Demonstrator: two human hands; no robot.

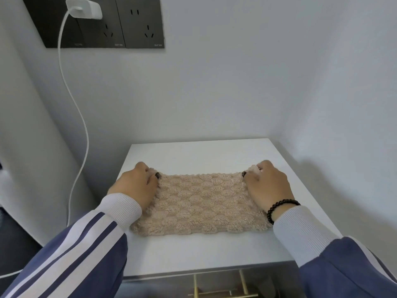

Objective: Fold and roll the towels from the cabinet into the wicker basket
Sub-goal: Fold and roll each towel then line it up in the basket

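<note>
A beige, shell-textured towel (200, 203) lies flat on the white top of a cabinet (214, 252) set into a wall corner, a person's two hands at its far corners. The left hand (137, 186) pinches the far-left corner, fingers curled over the cloth with the thumb on top; the right hand (266, 183) grasps the far-right corner the same way — each grip clenched on fabric, though the fingertips are buried in the pile and how much cloth they gather cannot be made out. The towel's side edges pass under both wrists and are hidden there. A dark beaded bracelet (279, 209) circles the right wrist; blue sleeves with white stripes run out of frame at the bottom. Below the cabinet's front edge, brass-coloured handles (223, 292) show only in part, cut off by the frame. On the wall, a white charger (84, 8) sits in a dark socket panel (120, 24) — its cable (83, 130) drops behind the left sleeve. No wicker basket appears in view.
</note>
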